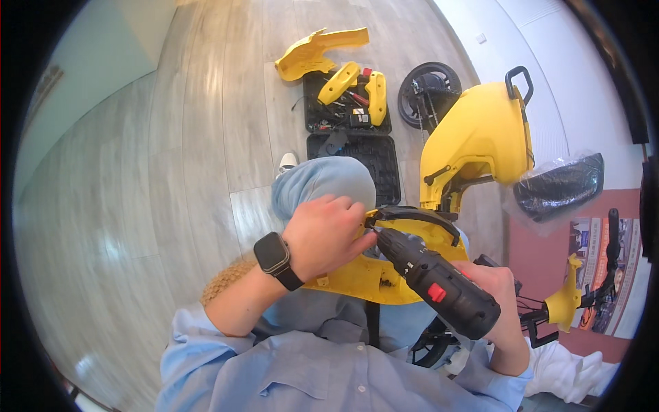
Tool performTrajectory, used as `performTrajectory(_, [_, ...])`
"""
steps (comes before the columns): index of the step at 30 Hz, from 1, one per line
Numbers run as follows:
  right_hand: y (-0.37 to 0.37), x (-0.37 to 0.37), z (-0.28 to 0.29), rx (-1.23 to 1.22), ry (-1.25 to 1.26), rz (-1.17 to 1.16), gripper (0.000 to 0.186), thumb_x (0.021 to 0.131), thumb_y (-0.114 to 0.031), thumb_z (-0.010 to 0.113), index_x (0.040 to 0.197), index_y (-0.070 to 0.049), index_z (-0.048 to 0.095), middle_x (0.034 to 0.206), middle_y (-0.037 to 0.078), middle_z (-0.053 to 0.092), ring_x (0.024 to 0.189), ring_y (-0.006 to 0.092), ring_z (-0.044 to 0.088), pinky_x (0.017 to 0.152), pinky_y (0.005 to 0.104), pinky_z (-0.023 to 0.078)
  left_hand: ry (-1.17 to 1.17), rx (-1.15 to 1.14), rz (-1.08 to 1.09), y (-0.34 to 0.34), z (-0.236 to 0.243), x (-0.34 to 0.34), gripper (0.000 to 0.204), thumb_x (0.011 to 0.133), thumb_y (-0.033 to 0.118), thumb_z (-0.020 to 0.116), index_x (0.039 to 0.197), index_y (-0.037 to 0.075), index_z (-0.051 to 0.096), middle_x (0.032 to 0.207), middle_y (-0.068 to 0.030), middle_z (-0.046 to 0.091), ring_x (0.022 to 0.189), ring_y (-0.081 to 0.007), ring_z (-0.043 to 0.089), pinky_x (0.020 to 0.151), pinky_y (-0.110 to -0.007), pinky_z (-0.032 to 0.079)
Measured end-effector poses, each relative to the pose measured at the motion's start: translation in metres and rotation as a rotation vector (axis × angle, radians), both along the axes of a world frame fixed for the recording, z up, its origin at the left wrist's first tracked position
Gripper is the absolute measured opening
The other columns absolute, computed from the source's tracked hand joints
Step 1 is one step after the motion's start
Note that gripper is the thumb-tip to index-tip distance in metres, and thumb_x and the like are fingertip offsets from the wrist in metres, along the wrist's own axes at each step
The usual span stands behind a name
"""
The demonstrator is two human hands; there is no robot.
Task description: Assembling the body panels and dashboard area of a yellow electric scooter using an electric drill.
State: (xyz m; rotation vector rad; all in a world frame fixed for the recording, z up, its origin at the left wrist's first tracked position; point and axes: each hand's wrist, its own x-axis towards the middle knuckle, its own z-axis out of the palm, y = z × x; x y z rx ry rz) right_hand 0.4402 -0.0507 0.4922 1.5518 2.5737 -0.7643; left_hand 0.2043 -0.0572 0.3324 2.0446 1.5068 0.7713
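A yellow plastic shell panel with a black curved strip along its far side lies across my lap. My right hand is wrapped round the grip of a black cordless drill with a red switch. The drill points up and left, and its tip meets the panel's far left corner. At that corner my left hand, with a dark watch on the wrist, has its fingers bent and closed together. Whatever those fingers pinch is hidden beneath them.
Ahead on the floor lies an open black tool case with yellow covers on it; a larger yellow panel lies beyond. To the right stand a yellow scooter-like body, a wheel, a plastic-wrapped black seat and handlebars.
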Motion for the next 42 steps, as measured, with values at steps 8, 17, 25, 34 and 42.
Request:
performTrajectory(8, [0.007, -0.026, 0.016, 0.039, -0.147, 0.091, 0.033, 0.068, -0.03, 0.073, 0.091, -0.007, 0.067, 0.064, 0.011, 0.062, 0.057, 0.0292, 0.062, 0.053, 0.0363, 0.046, 0.015, 0.002, -0.01, -0.003, -0.011, -0.002, 0.026, 0.077, 0.028, 0.072, 0.08, 0.006, 0.059, 0.076, -0.0088, 0.06, 0.077, -0.028, 0.062, 0.065, -0.04, 0.05])
performTrajectory(17, [0.027, -0.078, 0.04, -0.05, -0.541, 0.318, 0.032, 0.063, -0.028, 0.075, 0.083, -0.005, 0.063, 0.063, 0.012, 0.059, 0.057, 0.0311, 0.061, 0.056, 0.036, 0.046, 0.037, 0.083, 0.003, -0.007, -0.034, -0.003, 0.015, 0.077, 0.016, 0.068, 0.078, 0.005, 0.058, 0.074, -0.0076, 0.059, 0.075, -0.0262, 0.063, 0.063, -0.037, 0.052])
performTrajectory(25, [0.023, -0.09, 0.039, -0.003, -0.546, 0.403, 0.041, 0.068, -0.042, 0.077, 0.081, -0.007, 0.061, 0.06, 0.007, 0.061, 0.049, 0.0241, 0.061, 0.047, 0.0354, 0.045, 0.032, 0.126, -0.01, -0.012, -0.035, -0.007, 0.005, 0.075, 0.009, 0.06, 0.077, 0.005, 0.057, 0.074, -0.008, 0.06, 0.074, -0.0254, 0.063, 0.062, -0.036, 0.052])
performTrajectory(34, [0.019, -0.093, 0.035, -0.049, -0.554, 0.286, 0.027, 0.066, -0.026, 0.072, 0.078, -0.003, 0.064, 0.058, 0.013, 0.057, 0.051, 0.0289, 0.058, 0.054, 0.032, 0.044, 0.047, 0.109, 0.01, -0.019, -0.038, -0.01, 0.005, 0.076, 0.01, 0.06, 0.077, 0.006, 0.057, 0.074, -0.0076, 0.06, 0.074, -0.0243, 0.063, 0.062, -0.035, 0.052])
performTrajectory(42, [0.015, -0.079, 0.035, -0.026, -0.469, 0.247, 0.027, 0.066, -0.024, 0.072, 0.08, -0.003, 0.065, 0.06, 0.014, 0.059, 0.052, 0.0291, 0.059, 0.054, 0.0321, 0.044, 0.041, 0.116, -0.002, -0.014, -0.035, -0.006, 0.005, 0.076, 0.01, 0.06, 0.078, 0.006, 0.057, 0.075, -0.0079, 0.06, 0.076, -0.0246, 0.063, 0.063, -0.035, 0.053])
